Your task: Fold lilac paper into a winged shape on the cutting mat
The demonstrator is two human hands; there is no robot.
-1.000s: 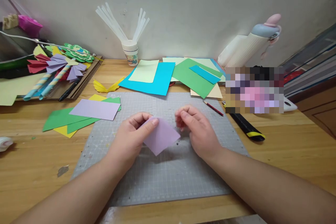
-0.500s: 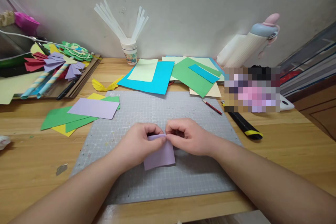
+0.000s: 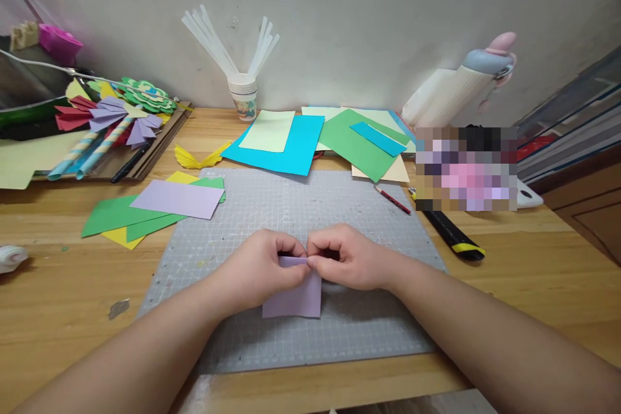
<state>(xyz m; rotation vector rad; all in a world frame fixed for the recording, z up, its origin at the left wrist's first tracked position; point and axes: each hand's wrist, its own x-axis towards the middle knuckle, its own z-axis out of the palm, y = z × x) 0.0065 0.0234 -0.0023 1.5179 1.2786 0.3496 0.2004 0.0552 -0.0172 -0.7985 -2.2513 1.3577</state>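
A lavender sheet of paper (image 3: 293, 299) is pinched along its far edge, held over the grey cutting mat (image 3: 233, 349). My left hand (image 3: 264, 268) is closed on it, thumb on the near face and fingers behind. My right hand (image 3: 342, 257) is closed too, its thumb and fingertips gripping the far right corner of the same paper. Both sets of fingertips meet there. The fingers behind the paper are partly hidden. Another lavender paper (image 3: 178, 198) lies to the left on green paper (image 3: 109, 215) and yellow paper.
Beyond the mat lie blue paper (image 3: 305, 155) and green paper (image 3: 371, 165). A pencil (image 3: 392, 200) and a black-and-yellow cutter (image 3: 453, 233) lie at right. Paper cups (image 3: 244, 103) hold white strips. Paper flowers (image 3: 114, 113) fill the back left; a bottle (image 3: 460, 90) leans at back right.
The held lavender paper has shifted slightly, its near edge now straighter and a little lower in view. Both hands keep their pinch. The whole view has moved slightly.
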